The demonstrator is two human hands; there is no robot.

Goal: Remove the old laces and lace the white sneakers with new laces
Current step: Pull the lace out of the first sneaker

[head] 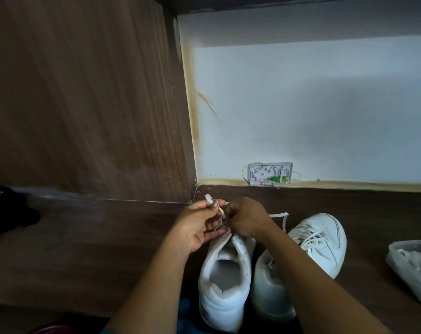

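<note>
Two white sneakers stand side by side on the dark wood floor. The left sneaker has its tongue area open below my hands. The right sneaker is laced. My left hand pinches a flat white lace between thumb and fingertips above the left sneaker's front. My right hand is curled over the same lace close beside it, and a loose stretch of lace trails to the right behind it. The sneaker's toe is hidden by my hands.
A clear plastic bag holding white laces lies on the floor at the right. A small white wall box with a green part sits at the wall's base. A wood panel rises at the left, a dark object beside it.
</note>
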